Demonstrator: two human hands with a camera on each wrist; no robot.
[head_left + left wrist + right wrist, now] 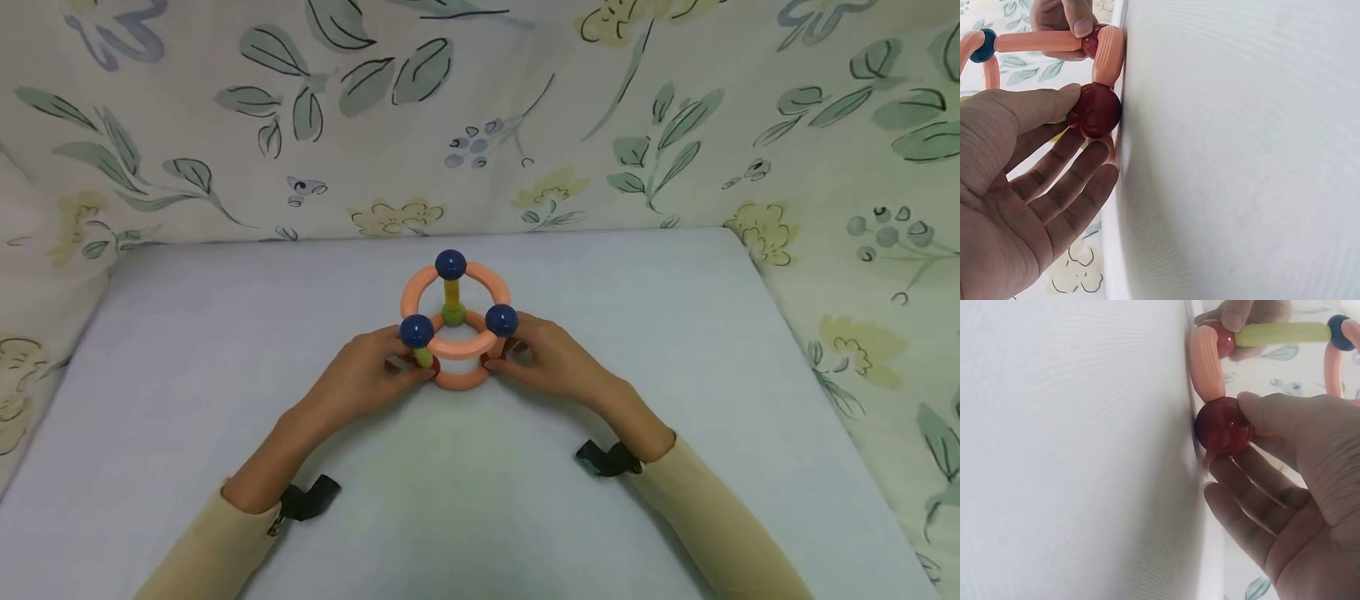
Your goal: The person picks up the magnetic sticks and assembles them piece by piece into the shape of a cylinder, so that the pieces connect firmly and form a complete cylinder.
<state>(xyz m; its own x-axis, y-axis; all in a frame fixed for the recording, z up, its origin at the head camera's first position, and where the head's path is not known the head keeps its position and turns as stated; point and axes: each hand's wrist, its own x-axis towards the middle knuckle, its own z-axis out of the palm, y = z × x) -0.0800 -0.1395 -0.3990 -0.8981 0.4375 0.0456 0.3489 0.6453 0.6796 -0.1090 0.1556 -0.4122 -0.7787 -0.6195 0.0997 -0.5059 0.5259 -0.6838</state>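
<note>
A toy frame of balls and rods stands on the table, with one ring of curved orange rods (462, 347) above another. Three blue balls (451, 264) join the upper ring; a green ball (453, 314) sits at the back of the lower one. My left hand (367, 371) pinches the front-left red ball (1095, 111), under a yellow-green upright rod (1282, 334). At the front right, my right hand (558, 358) holds another red ball (1225, 426), below an orange upright rod (1038, 41). The back upright is a yellow rod (452, 294).
The white table (465, 500) spreads around the toy and both forearms. Behind it and along its sides hangs a floral cloth (480, 117). Black devices (309, 497) are strapped at both wrists, by the beige sleeves (213, 546).
</note>
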